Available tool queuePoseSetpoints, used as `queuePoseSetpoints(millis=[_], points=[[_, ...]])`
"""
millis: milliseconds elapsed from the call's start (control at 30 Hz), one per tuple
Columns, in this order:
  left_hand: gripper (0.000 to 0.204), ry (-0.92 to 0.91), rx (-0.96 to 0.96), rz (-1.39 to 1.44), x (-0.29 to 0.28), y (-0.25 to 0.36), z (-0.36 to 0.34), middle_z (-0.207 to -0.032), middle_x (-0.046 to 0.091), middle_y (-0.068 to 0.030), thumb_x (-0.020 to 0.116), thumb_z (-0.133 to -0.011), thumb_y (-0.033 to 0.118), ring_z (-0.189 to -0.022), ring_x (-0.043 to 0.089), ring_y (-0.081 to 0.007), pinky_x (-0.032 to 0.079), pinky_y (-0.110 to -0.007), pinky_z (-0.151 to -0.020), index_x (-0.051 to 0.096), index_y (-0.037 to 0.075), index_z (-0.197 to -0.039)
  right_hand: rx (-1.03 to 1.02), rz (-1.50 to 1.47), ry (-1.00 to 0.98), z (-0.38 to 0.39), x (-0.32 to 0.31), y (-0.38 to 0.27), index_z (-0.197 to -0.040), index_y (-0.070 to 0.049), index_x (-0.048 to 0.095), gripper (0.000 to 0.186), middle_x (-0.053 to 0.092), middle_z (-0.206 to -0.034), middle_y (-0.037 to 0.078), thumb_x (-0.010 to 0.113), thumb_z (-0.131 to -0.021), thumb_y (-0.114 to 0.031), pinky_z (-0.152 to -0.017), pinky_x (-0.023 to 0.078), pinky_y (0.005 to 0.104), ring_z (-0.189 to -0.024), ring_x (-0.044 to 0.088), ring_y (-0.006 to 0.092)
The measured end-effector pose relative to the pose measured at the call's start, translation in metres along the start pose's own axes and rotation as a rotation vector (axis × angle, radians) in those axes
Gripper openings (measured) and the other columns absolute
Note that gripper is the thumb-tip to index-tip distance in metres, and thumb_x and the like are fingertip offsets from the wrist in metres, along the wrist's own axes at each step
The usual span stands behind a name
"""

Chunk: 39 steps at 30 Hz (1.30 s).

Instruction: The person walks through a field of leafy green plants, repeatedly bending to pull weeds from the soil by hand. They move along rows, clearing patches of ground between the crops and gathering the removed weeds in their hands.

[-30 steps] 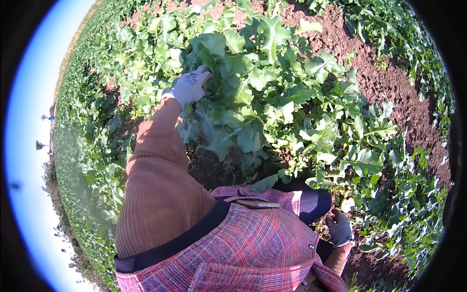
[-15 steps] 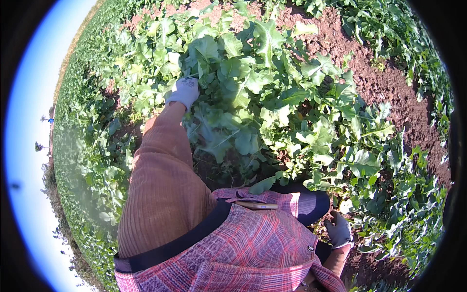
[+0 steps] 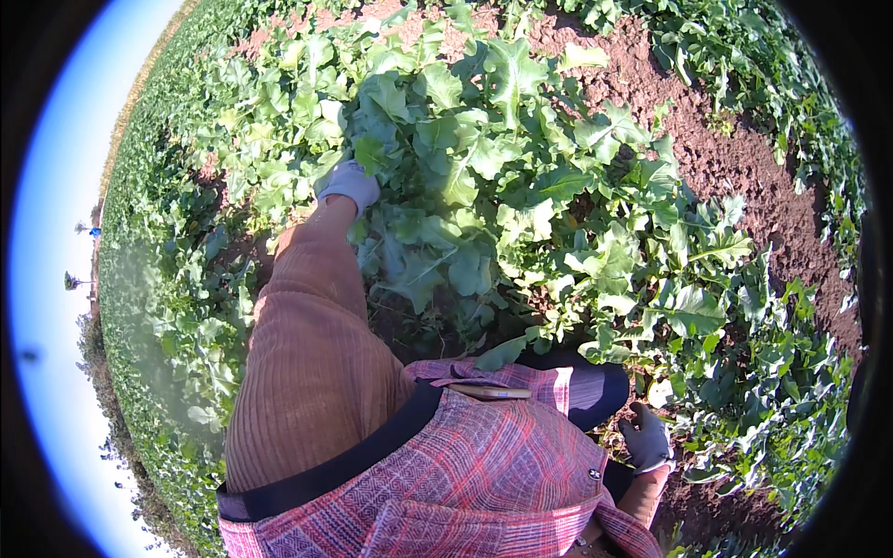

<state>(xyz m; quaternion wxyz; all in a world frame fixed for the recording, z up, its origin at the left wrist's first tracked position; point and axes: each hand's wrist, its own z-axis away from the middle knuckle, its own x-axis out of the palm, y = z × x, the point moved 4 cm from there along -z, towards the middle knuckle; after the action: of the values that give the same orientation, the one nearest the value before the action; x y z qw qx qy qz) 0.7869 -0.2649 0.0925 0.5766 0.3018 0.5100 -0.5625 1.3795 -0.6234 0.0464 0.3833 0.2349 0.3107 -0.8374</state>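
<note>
My left hand [image 3: 350, 186], in a pale grey glove, reaches in among the broad lobed leaves of a leafy green plant [image 3: 409, 139]. Its fingers are hidden under the foliage, with one bright leaf [image 3: 370, 154] lying over the front of the glove, so I cannot see whether they grip a stem. Low on the right, my right hand [image 3: 648, 441], also gloved, hangs beside my dark-clad knee [image 3: 600, 395]. Its thumb and fingers are bent but apart, and nothing shows between them. Leaves of the same kind grow close by it.
Dense leafy plants [image 3: 605, 260] spread in front and to the right. Bare reddish soil [image 3: 716, 149] runs between the rows. A flat phone-like object [image 3: 490, 392] pokes out of my plaid garment [image 3: 493, 437]. Far left, trees [image 3: 78, 281] stand along the field's edge.
The back of my left glove has turned and shifted slightly down, and a leaf now covers part of it. My right hand stays where it was.
</note>
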Motion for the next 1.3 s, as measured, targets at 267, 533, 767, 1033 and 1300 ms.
queuePoseSetpoints(millis=[267,533,767,1033,1300], points=[[0.047,-0.071,-0.297,-0.004,0.04,-0.037,-0.033,-0.132,0.064,-0.0191,0.061,-0.089,0.031,-0.119,0.064,-0.0381,0.051,-0.044,-0.1,0.063,0.008,-0.13,-0.005,-0.016,-0.018,-0.001,-0.002,-0.002,-0.13,-0.006,0.062,0.05,0.07,-0.116,0.021,0.076,-0.086,-0.025,-0.09,0.055,0.0448,-0.105,0.069,0.0357],[0.034,0.055,0.117,-0.191,0.017,-0.012,-0.039,-0.114,0.072,-0.0135,0.06,-0.09,0.032,-0.107,0.069,-0.0321,0.054,-0.04,-0.092,0.07,0.011,-0.115,0.002,0.012,-0.01,-0.002,-0.004,-0.003,-0.131,-0.007,0.063,0.051,0.071,-0.115,0.021,0.075,-0.087,-0.029,-0.091,0.054,0.0455,-0.106,0.069,0.0357],[0.041,0.131,0.169,-0.023,0.048,-0.003,-0.034,-0.117,0.072,-0.0129,0.054,-0.092,0.038,-0.11,0.068,-0.0321,0.053,-0.041,-0.096,0.065,0.014,-0.124,0.01,-0.006,-0.017,-0.002,-0.005,-0.005,-0.132,-0.007,0.062,0.05,0.07,-0.117,0.021,0.075,-0.088,-0.027,-0.091,0.054,0.0451,-0.107,0.069,0.0348],[0.055,0.248,0.221,-0.03,0.103,-0.035,-0.062,-0.124,0.07,-0.0117,0.066,-0.087,0.049,-0.121,0.062,-0.0317,0.045,-0.04,-0.106,0.065,0.01,-0.127,-0.021,-0.036,-0.019,-0.002,-0.002,-0.005,-0.133,-0.006,0.061,0.051,0.068,-0.121,0.021,0.076,-0.087,-0.023,-0.092,0.054,0.045,-0.108,0.068,0.0347],[0.046,0.186,-0.021,0.177,0.066,-0.019,-0.05,-0.114,0.073,-0.0125,0.065,-0.089,0.048,-0.104,0.069,-0.0343,0.055,-0.042,-0.089,0.07,0.014,-0.119,0.043,0.048,-0.03,0.003,-0.009,-0.011,-0.131,-0.004,0.062,0.051,0.072,-0.117,0.019,0.077,-0.086,-0.025,-0.089,0.056,0.0434,-0.104,0.071,0.0337]])
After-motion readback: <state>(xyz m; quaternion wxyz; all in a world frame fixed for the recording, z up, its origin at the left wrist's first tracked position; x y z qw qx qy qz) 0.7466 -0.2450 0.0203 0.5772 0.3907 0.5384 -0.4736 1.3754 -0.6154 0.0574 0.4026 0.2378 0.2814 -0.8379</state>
